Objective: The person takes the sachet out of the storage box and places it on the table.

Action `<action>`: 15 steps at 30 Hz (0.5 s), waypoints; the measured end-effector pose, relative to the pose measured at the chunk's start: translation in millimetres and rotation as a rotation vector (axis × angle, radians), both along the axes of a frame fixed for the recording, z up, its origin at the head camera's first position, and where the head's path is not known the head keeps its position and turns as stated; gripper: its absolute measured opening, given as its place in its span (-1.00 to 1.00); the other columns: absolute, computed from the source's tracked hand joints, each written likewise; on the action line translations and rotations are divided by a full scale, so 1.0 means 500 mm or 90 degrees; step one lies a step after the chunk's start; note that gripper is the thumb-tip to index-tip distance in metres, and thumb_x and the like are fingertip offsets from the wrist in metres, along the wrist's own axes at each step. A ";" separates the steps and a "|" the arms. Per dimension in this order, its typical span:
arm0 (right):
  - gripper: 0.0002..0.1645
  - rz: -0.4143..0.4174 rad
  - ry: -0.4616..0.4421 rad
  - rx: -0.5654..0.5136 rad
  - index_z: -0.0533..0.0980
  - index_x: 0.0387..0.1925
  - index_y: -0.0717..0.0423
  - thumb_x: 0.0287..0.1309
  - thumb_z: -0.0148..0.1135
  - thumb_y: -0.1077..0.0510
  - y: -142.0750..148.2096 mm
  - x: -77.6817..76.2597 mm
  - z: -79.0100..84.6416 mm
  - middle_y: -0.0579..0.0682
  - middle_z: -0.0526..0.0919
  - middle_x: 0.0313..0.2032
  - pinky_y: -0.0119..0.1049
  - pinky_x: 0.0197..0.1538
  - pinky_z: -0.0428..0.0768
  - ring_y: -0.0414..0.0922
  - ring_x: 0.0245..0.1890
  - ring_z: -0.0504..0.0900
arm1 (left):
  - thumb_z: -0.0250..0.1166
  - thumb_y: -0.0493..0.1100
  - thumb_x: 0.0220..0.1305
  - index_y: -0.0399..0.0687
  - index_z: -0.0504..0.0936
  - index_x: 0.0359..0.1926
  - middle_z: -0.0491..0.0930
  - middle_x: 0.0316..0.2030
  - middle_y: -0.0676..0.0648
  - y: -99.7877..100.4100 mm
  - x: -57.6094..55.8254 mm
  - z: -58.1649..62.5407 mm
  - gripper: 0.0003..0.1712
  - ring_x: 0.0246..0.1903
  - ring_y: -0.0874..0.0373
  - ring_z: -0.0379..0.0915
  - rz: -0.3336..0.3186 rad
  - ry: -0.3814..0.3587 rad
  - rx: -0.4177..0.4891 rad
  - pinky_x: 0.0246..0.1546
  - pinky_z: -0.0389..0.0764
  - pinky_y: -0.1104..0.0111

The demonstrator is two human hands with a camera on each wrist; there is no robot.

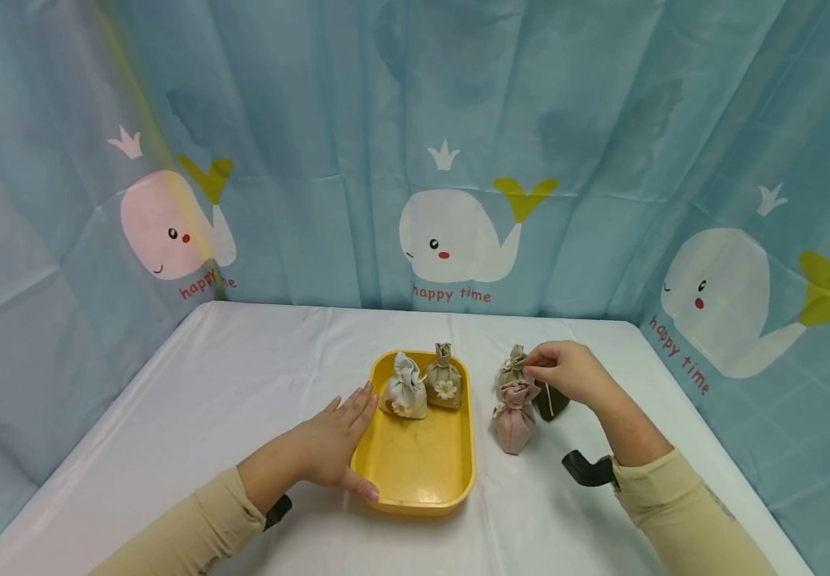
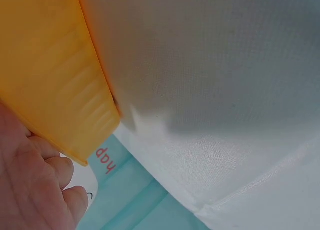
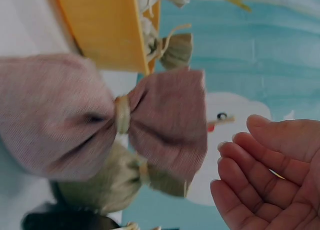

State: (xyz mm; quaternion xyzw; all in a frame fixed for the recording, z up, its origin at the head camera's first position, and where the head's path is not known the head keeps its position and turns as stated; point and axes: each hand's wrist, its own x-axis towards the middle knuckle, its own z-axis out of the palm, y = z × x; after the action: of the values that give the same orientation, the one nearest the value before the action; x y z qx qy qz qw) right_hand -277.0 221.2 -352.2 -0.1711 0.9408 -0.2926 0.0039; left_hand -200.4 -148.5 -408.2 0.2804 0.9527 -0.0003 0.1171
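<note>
My left hand (image 1: pixel 331 440) rests along the left rim of a yellow tray (image 1: pixel 415 472), fingers straight and spread. Inside the tray's far end stand a pale grey drawstring pouch (image 1: pixel 406 392) and an olive drawstring pouch (image 1: pixel 443 374), both with white flowers. Right of the tray, my right hand (image 1: pixel 573 370) hovers beside the neck of a green pouch (image 1: pixel 511 370). In the right wrist view its fingers bend loosely, with nothing between them and the thumb. A pink pouch (image 3: pixel 55 117) stands in front of the green one, and a black pouch (image 1: pixel 551 403) is partly hidden below my hand.
A white cloth (image 1: pixel 256 360) covers the table. Blue curtains (image 1: pixel 314 240) printed with whales stand behind it and along both sides. A dark wrist mount (image 1: pixel 587 469) juts out from my right sleeve.
</note>
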 end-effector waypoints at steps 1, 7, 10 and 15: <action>-0.84 0.002 0.000 -0.003 0.62 -0.32 0.14 0.09 0.25 0.14 -0.006 -0.001 0.002 -0.07 0.67 -0.40 -0.25 -0.31 0.53 -0.19 -0.39 0.57 | -0.06 0.73 -0.41 -0.22 -0.23 0.41 -0.40 0.41 -0.20 0.000 0.000 0.000 0.54 0.39 -0.03 -0.42 0.000 0.000 0.001 0.30 -0.14 -0.02; -0.85 0.008 -0.017 -0.016 0.62 -0.31 0.13 0.10 0.25 0.15 -0.047 -0.004 0.011 -0.02 0.68 -0.36 -0.29 -0.32 0.56 -0.16 -0.35 0.57 | -0.06 0.74 -0.41 -0.22 -0.23 0.41 -0.40 0.41 -0.20 0.000 0.001 0.000 0.54 0.39 -0.02 -0.43 0.000 0.000 0.003 0.30 -0.14 -0.02; -0.88 0.020 -0.023 -0.019 0.62 -0.33 0.08 0.10 0.25 0.13 -0.074 -0.006 0.012 -0.06 0.67 -0.37 -0.29 -0.29 0.57 -0.15 -0.34 0.59 | -0.06 0.73 -0.41 -0.22 -0.23 0.41 -0.39 0.41 -0.20 0.000 0.002 0.001 0.54 0.39 -0.02 -0.42 0.001 0.000 0.003 0.30 -0.14 -0.02; -0.91 0.052 -0.027 -0.012 0.62 -0.34 0.02 0.10 0.26 0.12 -0.128 -0.014 0.015 -0.13 0.66 -0.38 -0.28 -0.25 0.57 -0.19 -0.33 0.59 | -0.03 0.72 -0.40 -0.22 -0.22 0.41 -0.38 0.41 -0.21 0.000 0.002 0.005 0.53 0.39 -0.02 -0.41 0.004 -0.005 0.007 0.30 -0.14 -0.02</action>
State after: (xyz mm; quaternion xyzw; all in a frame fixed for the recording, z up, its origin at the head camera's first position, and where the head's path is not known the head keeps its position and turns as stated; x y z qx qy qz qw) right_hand -283.9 157.3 -344.9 -0.2029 0.9300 -0.3045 0.0337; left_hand -199.4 -148.3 -405.9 0.2783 0.9531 0.0064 0.1189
